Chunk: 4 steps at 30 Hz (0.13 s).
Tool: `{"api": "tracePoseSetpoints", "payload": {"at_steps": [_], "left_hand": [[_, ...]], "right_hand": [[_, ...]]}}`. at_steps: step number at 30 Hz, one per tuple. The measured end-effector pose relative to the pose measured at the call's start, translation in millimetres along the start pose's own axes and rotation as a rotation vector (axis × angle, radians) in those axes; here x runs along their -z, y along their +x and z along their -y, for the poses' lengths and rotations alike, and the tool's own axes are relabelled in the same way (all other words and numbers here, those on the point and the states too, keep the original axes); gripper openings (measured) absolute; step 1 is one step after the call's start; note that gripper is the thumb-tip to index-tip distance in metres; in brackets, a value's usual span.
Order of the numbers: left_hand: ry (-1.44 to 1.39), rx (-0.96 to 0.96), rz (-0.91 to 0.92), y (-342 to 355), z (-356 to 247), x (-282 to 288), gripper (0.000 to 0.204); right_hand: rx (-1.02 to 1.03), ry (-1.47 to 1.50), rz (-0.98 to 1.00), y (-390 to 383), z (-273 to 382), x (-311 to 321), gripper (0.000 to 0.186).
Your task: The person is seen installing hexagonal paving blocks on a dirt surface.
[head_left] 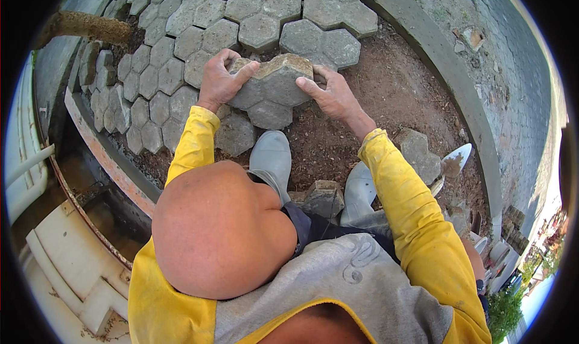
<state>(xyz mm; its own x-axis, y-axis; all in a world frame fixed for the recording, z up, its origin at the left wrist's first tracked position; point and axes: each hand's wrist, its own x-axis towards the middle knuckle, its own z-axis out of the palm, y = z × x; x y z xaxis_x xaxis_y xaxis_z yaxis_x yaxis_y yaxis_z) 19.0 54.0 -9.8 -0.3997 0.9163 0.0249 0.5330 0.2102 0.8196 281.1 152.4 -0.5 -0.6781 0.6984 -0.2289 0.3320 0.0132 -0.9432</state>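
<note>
Both my hands grip a grey concrete paver (269, 90) made of joined hexagons, its upper edge crusted with brown soil. My left hand (222, 78) is closed on its left end, thumb over the near face. At the opposite end, my right hand (333, 95) holds on with the thumb in front and fingers behind. The block is tilted, with its smooth face toward me. Behind and left of it lie interlocking laid pavers (202, 39), partly hidden by the block. Bare brown soil (386, 84) spreads to the right.
My boots (271, 157) stand on the soil, with a loose paver (324, 198) between them. Right of my right arm lie another paver (416, 154) and a trowel (456, 160). A curved concrete curb (446, 84) bounds the right side; a tree trunk (90, 28) rises at far left.
</note>
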Motion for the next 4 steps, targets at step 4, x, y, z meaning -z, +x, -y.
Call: {"api": "tracePoseSetpoints", "payload": {"at_steps": [4], "left_hand": [[0.066, -0.006, 0.071, 3.4, -0.2, 5.1, 0.038]], "right_hand": [[-0.003, -0.046, 0.005, 2.8, -3.9, -4.3, 0.078]]}}
